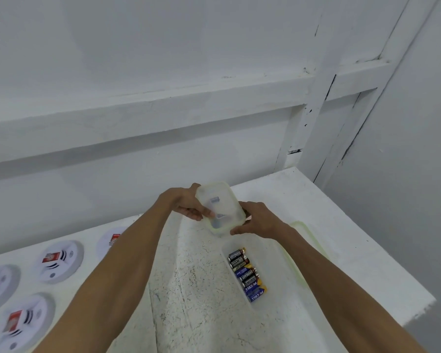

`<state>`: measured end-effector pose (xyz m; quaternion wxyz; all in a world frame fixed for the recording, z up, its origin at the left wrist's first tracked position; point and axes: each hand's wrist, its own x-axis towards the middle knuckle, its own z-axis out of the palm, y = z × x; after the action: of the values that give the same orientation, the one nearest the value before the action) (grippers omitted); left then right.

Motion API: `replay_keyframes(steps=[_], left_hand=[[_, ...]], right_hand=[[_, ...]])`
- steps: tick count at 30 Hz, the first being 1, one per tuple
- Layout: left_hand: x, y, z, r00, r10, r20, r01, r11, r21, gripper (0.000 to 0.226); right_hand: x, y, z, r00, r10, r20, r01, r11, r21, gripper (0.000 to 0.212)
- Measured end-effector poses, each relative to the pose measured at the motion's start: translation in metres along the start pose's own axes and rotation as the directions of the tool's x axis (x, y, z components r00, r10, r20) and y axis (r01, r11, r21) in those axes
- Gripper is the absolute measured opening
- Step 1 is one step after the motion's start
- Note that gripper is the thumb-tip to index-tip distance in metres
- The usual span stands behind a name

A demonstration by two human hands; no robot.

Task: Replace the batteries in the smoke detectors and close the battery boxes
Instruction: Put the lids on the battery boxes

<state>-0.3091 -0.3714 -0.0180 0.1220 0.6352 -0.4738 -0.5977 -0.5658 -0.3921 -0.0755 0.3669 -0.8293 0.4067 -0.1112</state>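
Smoke detectors, round white plastic units with red labels (59, 261), lie on the rough white table (194, 289) at far left. We record both arms extended: left hand (186, 203) and right hand (260, 221) each grip the tilted translucent green-rimmed plastic container (218, 200), held clear of the table. Black and blue cylindrical batteries (245, 272) fill an open clear tub (225, 247) beneath the right wrist.

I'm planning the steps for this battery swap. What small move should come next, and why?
Probably set the translucent box down on the table beside the open box of batteries. Both the left hand and the right hand grip it, tilted in the air, so neither is free to pick a battery, and the smoke detectors lie untouched at the left.
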Motion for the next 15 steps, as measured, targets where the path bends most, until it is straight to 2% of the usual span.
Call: replay_keyframes(steps=[2,4,8,9,11,12,13,15], left_hand=[[-0.001,0.001,0.000,1.000,-0.007,-0.005,0.007,1.000,0.010,0.073],[0.000,0.002,0.001,1.000,-0.011,-0.009,0.011,1.000,0.003,0.080],[0.001,-0.008,0.004,0.997,-0.023,-0.071,0.015,0.994,-0.110,0.116],[-0.001,-0.012,0.008,0.995,-0.031,-0.097,0.016,0.987,-0.159,0.128],[-0.004,-0.020,0.016,0.988,-0.028,-0.151,-0.013,0.966,-0.259,0.139],[-0.004,-0.025,0.022,0.982,-0.017,-0.187,-0.043,0.949,-0.311,0.137],[-0.007,-0.030,0.028,0.973,-0.010,-0.231,-0.074,0.934,-0.351,0.134],[-0.013,-0.042,0.042,0.950,-0.008,-0.313,-0.122,0.912,-0.392,0.123]], right_hand=[[0.001,0.002,0.001,1.000,-0.004,-0.003,0.004,1.000,0.008,0.062],[0.000,0.003,0.001,1.000,0.014,-0.012,-0.013,1.000,0.026,0.066],[-0.001,0.000,-0.002,0.995,0.082,0.059,-0.086,0.995,0.059,0.087],[-0.006,-0.001,-0.001,0.991,0.108,0.085,-0.115,0.990,0.083,0.086],[-0.017,-0.002,-0.001,0.983,0.159,0.090,-0.170,0.977,0.131,0.062],[-0.022,-0.002,0.000,0.977,0.202,0.072,-0.213,0.957,0.198,0.052],[-0.027,-0.002,0.001,0.968,0.250,0.035,-0.249,0.924,0.290,0.052],[-0.040,-0.002,0.000,0.941,0.313,-0.127,-0.257,0.908,0.330,0.054]])
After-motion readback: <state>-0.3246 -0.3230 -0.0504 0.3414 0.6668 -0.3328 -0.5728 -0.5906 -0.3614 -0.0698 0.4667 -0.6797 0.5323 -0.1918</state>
